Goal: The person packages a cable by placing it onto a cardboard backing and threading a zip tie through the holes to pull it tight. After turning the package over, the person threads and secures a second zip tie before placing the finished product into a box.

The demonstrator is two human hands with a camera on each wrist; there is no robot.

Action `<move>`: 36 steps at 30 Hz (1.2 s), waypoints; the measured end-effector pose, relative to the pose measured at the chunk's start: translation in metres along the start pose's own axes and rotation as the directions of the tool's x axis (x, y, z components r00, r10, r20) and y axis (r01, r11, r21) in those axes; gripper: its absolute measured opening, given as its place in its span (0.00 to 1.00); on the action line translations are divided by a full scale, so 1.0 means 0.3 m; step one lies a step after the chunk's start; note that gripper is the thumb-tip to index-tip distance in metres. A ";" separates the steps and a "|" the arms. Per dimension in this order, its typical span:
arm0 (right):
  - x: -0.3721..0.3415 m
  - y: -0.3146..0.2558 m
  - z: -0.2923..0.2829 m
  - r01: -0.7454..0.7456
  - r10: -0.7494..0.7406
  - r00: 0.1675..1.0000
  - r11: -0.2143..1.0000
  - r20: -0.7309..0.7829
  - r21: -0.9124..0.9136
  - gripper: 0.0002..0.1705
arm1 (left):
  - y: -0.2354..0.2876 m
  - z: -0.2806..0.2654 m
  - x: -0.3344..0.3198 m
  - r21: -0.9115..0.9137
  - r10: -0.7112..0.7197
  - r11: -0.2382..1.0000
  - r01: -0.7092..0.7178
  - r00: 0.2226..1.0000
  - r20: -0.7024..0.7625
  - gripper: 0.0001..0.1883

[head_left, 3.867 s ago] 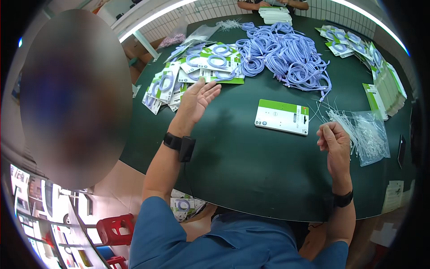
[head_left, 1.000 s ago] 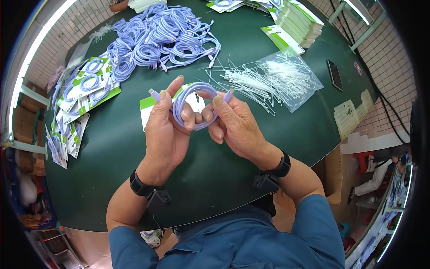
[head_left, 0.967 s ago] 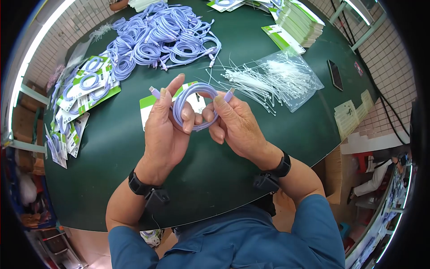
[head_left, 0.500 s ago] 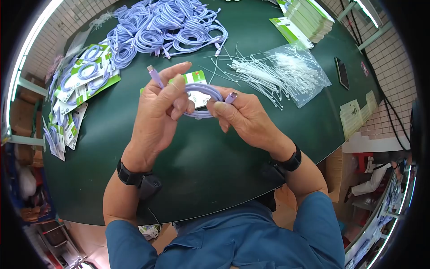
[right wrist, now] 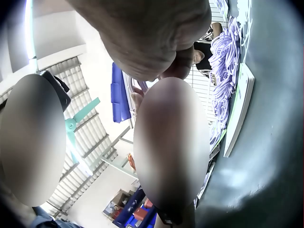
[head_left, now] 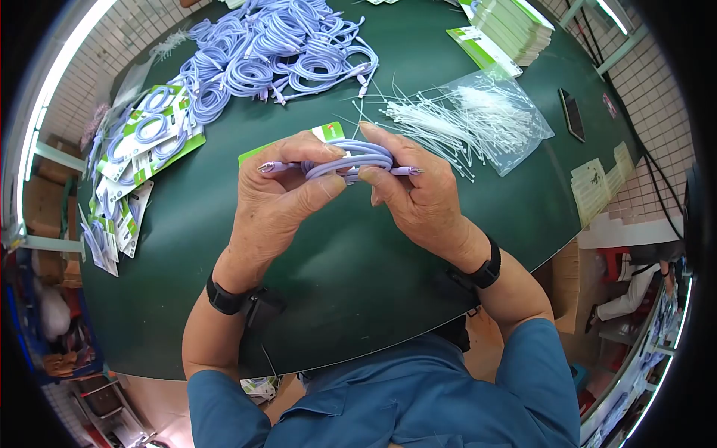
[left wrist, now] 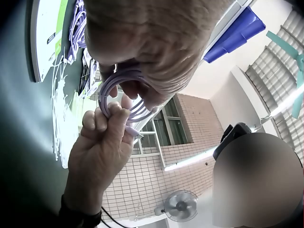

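Between both hands is a coiled lavender charging cable [head_left: 351,158], its metal-tipped plugs sticking out left and right. My left hand [head_left: 280,183] pinches the coil's left side between thumb and fingers. On the coil's right side, my right hand [head_left: 418,187] grips with thumb and fingers. The left wrist view shows the looped cable [left wrist: 109,90] with the right hand [left wrist: 99,147] pinching its far side. Behind the hands, partly hidden, lies a green and white card stack [head_left: 326,133] on the dark green table [head_left: 314,299].
A heap of lavender cables [head_left: 261,52] lies at the back. Carded cables [head_left: 149,142] are piled at the left. White cable ties [head_left: 463,123] spill from a clear bag at the right, near a phone [head_left: 571,114] and a stack of cards [head_left: 511,33].
Both hands have taken up a coiled cable since the earliest frame. In the last half second the left hand has turned inward, and the coil now lies flatter with its plugs pointing sideways.
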State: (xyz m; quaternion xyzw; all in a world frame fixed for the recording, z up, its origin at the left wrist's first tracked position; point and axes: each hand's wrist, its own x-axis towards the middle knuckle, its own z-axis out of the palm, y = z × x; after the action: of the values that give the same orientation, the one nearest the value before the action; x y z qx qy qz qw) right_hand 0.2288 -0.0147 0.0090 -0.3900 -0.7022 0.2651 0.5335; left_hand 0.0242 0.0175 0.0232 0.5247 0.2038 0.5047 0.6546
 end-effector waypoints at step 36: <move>0.004 -0.014 -0.015 -0.225 0.217 0.974 0.962 0.068 0.155 0.27 | -0.046 -0.051 0.011 -0.224 -0.103 0.969 0.107 0.994 0.028 0.10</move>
State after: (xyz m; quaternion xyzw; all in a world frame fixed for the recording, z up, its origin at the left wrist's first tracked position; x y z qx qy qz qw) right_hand 0.2317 -0.0162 0.0141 -0.4147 -0.6436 0.3887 0.5126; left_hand 0.0196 0.0286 0.0061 0.4398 0.1672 0.4849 0.7372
